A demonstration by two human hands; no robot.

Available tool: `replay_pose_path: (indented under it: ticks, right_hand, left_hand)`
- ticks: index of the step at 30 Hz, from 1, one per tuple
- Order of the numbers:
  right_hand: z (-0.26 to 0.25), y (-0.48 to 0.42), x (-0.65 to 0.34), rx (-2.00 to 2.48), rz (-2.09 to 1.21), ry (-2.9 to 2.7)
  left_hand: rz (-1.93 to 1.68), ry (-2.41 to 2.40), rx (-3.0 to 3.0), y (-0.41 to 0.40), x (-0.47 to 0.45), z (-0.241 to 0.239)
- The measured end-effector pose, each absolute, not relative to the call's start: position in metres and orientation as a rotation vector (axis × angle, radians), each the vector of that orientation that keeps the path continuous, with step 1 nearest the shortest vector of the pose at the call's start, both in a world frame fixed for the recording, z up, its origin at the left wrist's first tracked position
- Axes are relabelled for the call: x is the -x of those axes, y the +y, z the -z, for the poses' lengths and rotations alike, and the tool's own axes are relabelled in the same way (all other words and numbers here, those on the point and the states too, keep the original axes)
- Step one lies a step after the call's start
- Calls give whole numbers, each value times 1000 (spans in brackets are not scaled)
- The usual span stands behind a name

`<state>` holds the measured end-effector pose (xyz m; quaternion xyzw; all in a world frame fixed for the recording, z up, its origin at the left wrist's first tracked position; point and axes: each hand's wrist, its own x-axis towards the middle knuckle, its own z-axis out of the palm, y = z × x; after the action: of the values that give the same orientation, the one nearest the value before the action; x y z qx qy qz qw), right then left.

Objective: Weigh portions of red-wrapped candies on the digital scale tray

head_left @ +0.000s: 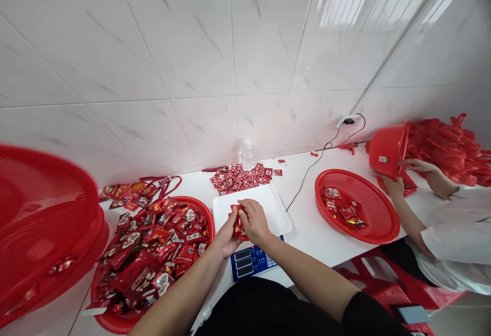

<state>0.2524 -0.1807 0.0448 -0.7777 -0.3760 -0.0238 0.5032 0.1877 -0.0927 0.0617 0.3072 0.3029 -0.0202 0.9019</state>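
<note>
Here, fingers of left hand [225, 238] and right hand [254, 221] tight around red packets [238, 231] over white tray [274, 204].

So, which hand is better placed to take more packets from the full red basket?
Left, probably. The left hand is right next to the full red basket; the right hand is farther from it, over the white tray. Both hands now hold red packets together.
</note>
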Motion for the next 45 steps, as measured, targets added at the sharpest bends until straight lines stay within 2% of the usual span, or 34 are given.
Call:
replay_pose_path:
  ticks: [10, 14, 19, 27, 35, 40, 45]
  right_hand:
    - [-40, -183, -236, 1569, -306, -704]
    - [-30, -182, -238, 1469, -405, -409]
    - [-35, -183, -242, 1069, -662, -23]
    - [-28, -194, -258, 921, -972, 162]
    - [-27, -207, -267, 879, -1038, 19]
    - [-32, -210, -269, 821, -1001, 46]
    - [-24, -215, -277, 719, -962, 162]
  left_hand:
    - [-4, 630, -699, -93, -181, -59]
    - [-109, 576, -910, -99, -184, -59]
    - [-251, 558, -1238, -111, -191, -57]
    - [-269, 412, -1632, -136, -201, -60]
    - [-138, 354, -2151, -132, -209, -70]
    - [-44, 346, -1955, -127, -208, -79]
    - [-112, 219, -1746, -126, -204, -88]
